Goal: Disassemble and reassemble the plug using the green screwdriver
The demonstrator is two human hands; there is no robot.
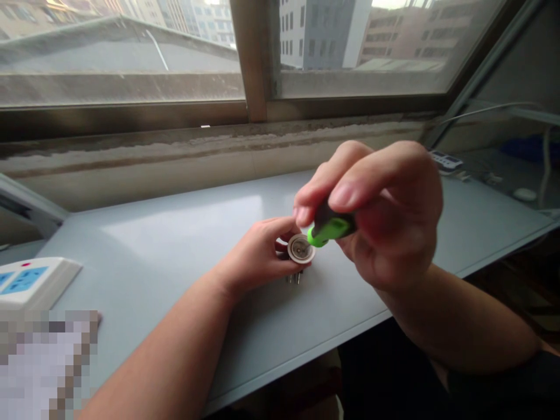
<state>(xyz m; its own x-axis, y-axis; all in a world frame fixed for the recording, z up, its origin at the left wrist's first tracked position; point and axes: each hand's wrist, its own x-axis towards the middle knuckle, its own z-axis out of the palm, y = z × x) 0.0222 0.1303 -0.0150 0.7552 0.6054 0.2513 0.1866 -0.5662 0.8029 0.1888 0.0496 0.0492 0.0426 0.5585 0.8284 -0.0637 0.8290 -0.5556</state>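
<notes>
My left hand (pixel 256 254) is closed around a small round piece (pixel 301 251) with a white rim and a grey recessed centre, its face tilted up toward me. Several thin metal pins (pixel 294 278) show just below that piece; whether they belong to it I cannot tell. In front and to the right, my right hand (pixel 389 216) grips the green and black handle of a screwdriver (pixel 333 226). The handle points at the round piece. Its shaft and tip are hidden or blurred, so contact with the piece cannot be made out.
Both hands are over a pale grey table (pixel 166 256). A white power strip (pixel 39 283) with blue sockets lies at the left, beside a blurred-out flat object (pixel 44 361). At the far right are a small white device (pixel 446 162) and cables. A window (pixel 131 52) stands behind.
</notes>
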